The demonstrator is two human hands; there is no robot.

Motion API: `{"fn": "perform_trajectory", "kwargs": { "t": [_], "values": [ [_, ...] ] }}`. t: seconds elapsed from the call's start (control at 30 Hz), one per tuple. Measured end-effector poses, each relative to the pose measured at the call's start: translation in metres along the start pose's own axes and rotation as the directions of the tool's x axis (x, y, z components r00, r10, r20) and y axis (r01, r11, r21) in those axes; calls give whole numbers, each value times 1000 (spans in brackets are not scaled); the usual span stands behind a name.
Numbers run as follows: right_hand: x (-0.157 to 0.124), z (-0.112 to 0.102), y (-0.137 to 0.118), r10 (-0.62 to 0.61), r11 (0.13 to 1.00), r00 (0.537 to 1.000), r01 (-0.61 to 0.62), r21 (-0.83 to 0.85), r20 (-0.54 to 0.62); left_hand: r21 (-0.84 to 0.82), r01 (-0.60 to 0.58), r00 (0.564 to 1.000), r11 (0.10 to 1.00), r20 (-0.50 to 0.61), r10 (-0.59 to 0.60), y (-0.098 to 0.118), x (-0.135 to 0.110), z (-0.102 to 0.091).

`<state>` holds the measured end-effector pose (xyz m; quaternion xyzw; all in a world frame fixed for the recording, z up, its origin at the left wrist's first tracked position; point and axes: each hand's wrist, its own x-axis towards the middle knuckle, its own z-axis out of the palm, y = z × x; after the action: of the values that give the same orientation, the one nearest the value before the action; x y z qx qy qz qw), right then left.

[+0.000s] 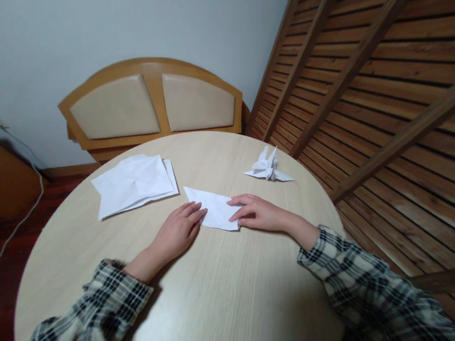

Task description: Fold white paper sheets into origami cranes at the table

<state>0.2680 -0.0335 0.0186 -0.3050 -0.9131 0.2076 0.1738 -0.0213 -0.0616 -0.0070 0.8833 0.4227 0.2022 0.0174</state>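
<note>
A folded sheet of white paper point(217, 209) lies on the round table in front of me. My left hand point(179, 229) rests at its left edge, fingers stretched out and lying flat with the tips on the paper. At the paper's right end is my right hand point(260, 212), its fingers bent over the edge and the thumb close to the near corner. Part of that end is hidden under the fingers. To the far right of the folded paper stands a white origami crane point(267, 166). A stack of creased white sheets point(133, 183) lies to the far left.
The pale round wooden table point(211, 305) carries all the paper. Behind it is a wooden headboard point(159, 98) with two cream panels. A slatted wooden frame point(387, 90) leans along the right side. A white cable point(15, 232) runs down to the dark red floor at left.
</note>
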Motion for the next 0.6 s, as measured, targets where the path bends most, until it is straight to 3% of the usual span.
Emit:
{"fn": "perform_trajectory", "kwargs": {
  "t": [0.23,0.6],
  "values": [
    [2,3,3,-31,999,997,32,22,-67,34,2,998,999,67,-4,2,0,-5],
    [6,-3,-8,-26,995,993,36,89,-111,37,24,999,999,43,-25,9,4,-9]
  ]
}}
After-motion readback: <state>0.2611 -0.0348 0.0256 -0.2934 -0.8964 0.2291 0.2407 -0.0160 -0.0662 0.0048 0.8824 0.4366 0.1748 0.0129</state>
